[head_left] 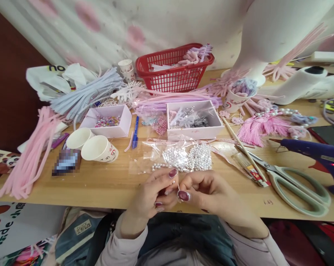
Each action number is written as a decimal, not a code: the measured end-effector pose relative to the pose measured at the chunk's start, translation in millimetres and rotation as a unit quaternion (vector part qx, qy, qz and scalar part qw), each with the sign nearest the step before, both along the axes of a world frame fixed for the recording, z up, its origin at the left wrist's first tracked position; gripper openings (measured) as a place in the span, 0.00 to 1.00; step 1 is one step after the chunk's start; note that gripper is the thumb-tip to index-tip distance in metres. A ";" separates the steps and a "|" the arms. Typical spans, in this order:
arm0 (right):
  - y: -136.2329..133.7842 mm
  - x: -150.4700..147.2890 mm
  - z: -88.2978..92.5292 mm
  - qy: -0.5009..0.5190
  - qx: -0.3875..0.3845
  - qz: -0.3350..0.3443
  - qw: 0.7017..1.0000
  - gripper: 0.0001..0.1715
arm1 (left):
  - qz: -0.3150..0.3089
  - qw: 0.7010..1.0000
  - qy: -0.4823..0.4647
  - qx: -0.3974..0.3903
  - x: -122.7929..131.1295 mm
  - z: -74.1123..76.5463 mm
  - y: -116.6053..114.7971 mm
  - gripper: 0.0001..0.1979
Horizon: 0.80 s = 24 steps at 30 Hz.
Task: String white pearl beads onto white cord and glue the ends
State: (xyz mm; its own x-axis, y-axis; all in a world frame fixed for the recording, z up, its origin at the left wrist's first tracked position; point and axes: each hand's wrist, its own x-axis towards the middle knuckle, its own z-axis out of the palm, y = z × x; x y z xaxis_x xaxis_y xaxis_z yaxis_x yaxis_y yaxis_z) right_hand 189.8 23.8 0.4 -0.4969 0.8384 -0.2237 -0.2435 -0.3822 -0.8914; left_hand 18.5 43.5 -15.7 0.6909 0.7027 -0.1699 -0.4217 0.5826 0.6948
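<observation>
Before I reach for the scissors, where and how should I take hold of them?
Probably by the green handles, from the near side: the scissors lie flat, handle loops nearer you, blades pointing away to the left. The glue gun sits just beyond the loops.

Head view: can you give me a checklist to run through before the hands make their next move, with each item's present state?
1. Thin white strand pinched by the right hand: ok.
2. Left hand, its exact hold visible: cannot tell, partly hidden.
3. White beads within reach: ok, just beyond both hands.
4. Scissors apart from the hands: ok, lying to the right.
5. Glue gun unlit: not ok, a red light shows on it.
</observation>
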 end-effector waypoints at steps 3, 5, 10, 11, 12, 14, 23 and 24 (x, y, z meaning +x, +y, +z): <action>0.3 3.1 -1.8 -0.018 -0.017 0.027 0.999 0.14 | 0.042 0.999 0.020 0.013 2.5 2.1 -2.5 0.24; 0.9 5.1 -2.0 -0.038 -0.019 0.027 0.999 0.13 | 0.137 0.988 0.056 0.039 4.8 4.4 -4.8 0.23; 4.0 9.3 4.1 -0.077 -0.020 -0.002 0.997 0.18 | 0.213 0.974 0.040 0.070 5.8 7.6 -11.8 0.19; 4.5 9.6 5.2 -0.078 -0.016 -0.004 0.997 0.19 | 0.201 0.977 0.027 0.062 5.7 7.6 -13.3 0.19; 4.9 9.6 5.8 -0.076 -0.012 -0.005 0.997 0.21 | 0.195 0.979 0.021 0.051 5.9 7.5 -14.7 0.18; 5.2 9.1 5.6 -0.066 -0.006 -0.004 0.998 0.24 | 0.200 0.979 0.022 0.026 7.1 7.6 -17.2 0.17; -1.2 3.5 -2.0 -0.017 -0.001 -0.045 0.999 0.23 | 0.293 0.953 0.074 -0.015 15.4 7.9 -22.7 0.12; -2.6 2.8 -2.2 -0.022 0.009 -0.055 0.998 0.23 | 0.307 0.948 0.081 -0.019 16.3 7.9 -22.9 0.12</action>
State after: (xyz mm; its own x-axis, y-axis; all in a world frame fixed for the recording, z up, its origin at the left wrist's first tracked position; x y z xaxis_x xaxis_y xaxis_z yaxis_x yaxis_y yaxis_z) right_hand 192.6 21.1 -1.8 -0.3918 0.8917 -0.2267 -0.2442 -0.3384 -0.9088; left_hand 34.8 20.7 -7.8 0.1167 0.9552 -0.2721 -0.5792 0.2880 0.7626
